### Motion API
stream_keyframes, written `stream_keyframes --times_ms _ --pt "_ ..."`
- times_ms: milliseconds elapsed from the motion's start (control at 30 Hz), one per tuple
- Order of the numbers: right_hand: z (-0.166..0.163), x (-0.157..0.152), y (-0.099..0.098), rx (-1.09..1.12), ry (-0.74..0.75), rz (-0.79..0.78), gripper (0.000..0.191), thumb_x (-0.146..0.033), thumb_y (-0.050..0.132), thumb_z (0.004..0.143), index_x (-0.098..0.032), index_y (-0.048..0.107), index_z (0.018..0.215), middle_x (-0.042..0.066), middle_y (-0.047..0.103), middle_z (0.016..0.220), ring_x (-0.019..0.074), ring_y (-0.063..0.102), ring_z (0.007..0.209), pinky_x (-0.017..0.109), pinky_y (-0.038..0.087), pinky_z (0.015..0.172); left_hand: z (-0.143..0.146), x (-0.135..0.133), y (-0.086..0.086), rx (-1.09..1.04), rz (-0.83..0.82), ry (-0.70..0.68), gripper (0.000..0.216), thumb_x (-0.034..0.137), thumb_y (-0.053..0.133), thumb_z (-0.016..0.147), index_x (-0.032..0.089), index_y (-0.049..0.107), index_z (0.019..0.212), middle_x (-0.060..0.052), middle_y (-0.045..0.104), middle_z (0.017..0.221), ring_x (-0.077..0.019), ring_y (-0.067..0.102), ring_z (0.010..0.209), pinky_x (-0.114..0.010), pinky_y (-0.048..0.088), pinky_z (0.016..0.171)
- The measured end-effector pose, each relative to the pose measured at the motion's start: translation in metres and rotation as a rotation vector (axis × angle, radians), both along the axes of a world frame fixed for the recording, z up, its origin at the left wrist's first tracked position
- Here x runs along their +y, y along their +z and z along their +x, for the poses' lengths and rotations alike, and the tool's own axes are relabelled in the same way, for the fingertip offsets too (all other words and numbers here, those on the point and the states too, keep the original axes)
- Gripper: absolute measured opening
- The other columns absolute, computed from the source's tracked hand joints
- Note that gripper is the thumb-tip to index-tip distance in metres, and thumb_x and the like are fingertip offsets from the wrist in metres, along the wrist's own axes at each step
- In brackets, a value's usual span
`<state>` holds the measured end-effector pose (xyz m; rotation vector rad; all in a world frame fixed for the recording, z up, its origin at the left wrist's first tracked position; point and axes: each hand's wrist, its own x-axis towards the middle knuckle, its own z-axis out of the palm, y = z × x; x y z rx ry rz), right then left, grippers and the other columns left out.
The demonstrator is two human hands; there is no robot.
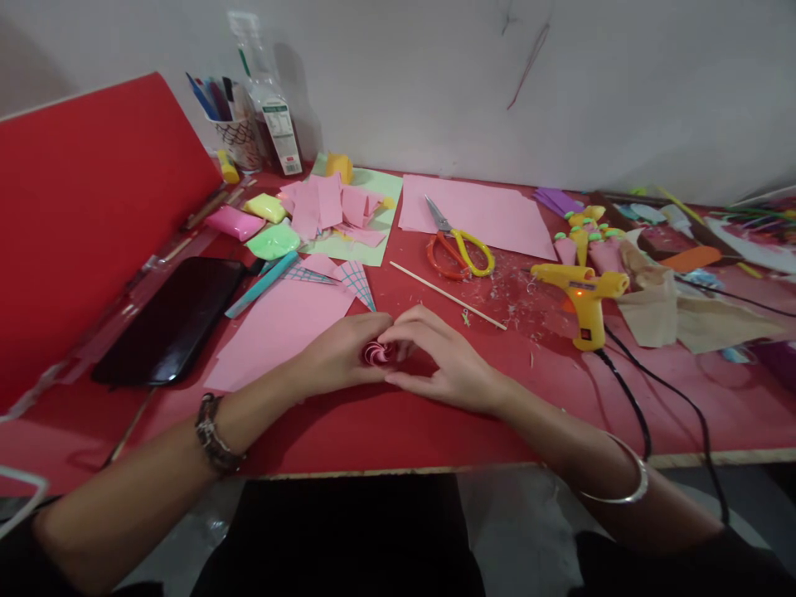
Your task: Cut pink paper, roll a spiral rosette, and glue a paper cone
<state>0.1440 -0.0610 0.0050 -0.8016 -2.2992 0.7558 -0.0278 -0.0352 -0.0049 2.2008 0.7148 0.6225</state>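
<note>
A small pink rolled paper flower (pixel 376 354), spiral end up, sits between my hands over the near part of the red table. My left hand (pixel 339 352) is closed around its left side. My right hand (pixel 444 356) curves in from the other side, thumb and fingers bent, with the fingertips at the flower's edge. Part of the flower is hidden by the fingers. Just beyond lie pink paper sheets (pixel 283 323), a folded checked paper piece (pixel 356 282) and a thin wooden stick (pixel 448 296).
Scissors (pixel 460 249) rest partly on pink sheets at the back. A yellow glue gun (pixel 584 298) with a lit light and trailing cable stands right. A black phone (pixel 171 323), clay packets (pixel 274 240), a glass bottle (pixel 279 133) and a pen cup (pixel 236 141) are left.
</note>
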Motion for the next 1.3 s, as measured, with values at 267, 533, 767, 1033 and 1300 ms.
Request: stream_keyframes --times_ms 267,533,767,1033,1300 --pt "0.000 0.000 0.004 0.106 -0.052 0.044 0.027 -0.020 0.058 0.071 -0.021 0.046 0.095 0.001 0.047 0.082 0.0108 0.048 0.070 0.026 0.044 0.062 -0.002 -0.001 0.001 -0.023 0.045 -0.021 0.012 0.021 0.055 0.070 0.015 0.049 0.080 -0.001 0.054 0.077 -0.0128 0.051 0.069 -0.023 0.041 0.062" --pt "0.002 0.001 0.003 0.095 -0.104 0.038 0.026 -0.018 0.058 0.070 -0.020 0.046 0.093 0.000 0.045 0.081 0.0089 0.047 0.067 0.024 0.043 0.063 -0.002 -0.001 0.003 -0.118 0.137 -0.003 0.022 0.012 0.047 0.069 0.017 0.044 0.090 -0.005 0.053 0.096 -0.0151 0.049 0.089 -0.028 0.039 0.077" --pt "0.002 0.002 0.002 0.080 -0.127 0.016 0.027 -0.020 0.059 0.070 -0.019 0.046 0.093 0.000 0.044 0.081 0.0086 0.046 0.066 0.024 0.044 0.062 -0.003 -0.003 0.004 -0.055 0.089 0.060 0.023 0.019 0.048 0.067 0.017 0.044 0.090 -0.002 0.055 0.087 -0.0141 0.051 0.076 -0.025 0.041 0.065" --pt "0.000 0.001 -0.002 0.140 -0.165 -0.080 0.031 -0.020 0.061 0.068 -0.021 0.038 0.090 0.000 0.043 0.083 0.0097 0.047 0.069 0.025 0.045 0.063 0.002 0.000 0.001 -0.075 0.113 0.154 0.025 0.014 0.050 0.067 0.018 0.042 0.090 -0.001 0.051 0.086 -0.0136 0.050 0.079 -0.025 0.041 0.069" --pt "-0.005 0.001 -0.005 0.069 -0.220 -0.128 0.043 -0.024 0.064 0.066 -0.022 0.034 0.096 0.003 0.046 0.095 0.0126 0.049 0.075 0.031 0.046 0.068 0.011 -0.002 -0.011 -0.144 0.078 0.254 0.044 0.015 0.053 0.068 0.019 0.034 0.107 -0.006 0.046 0.099 -0.0174 0.048 0.091 -0.032 0.043 0.077"
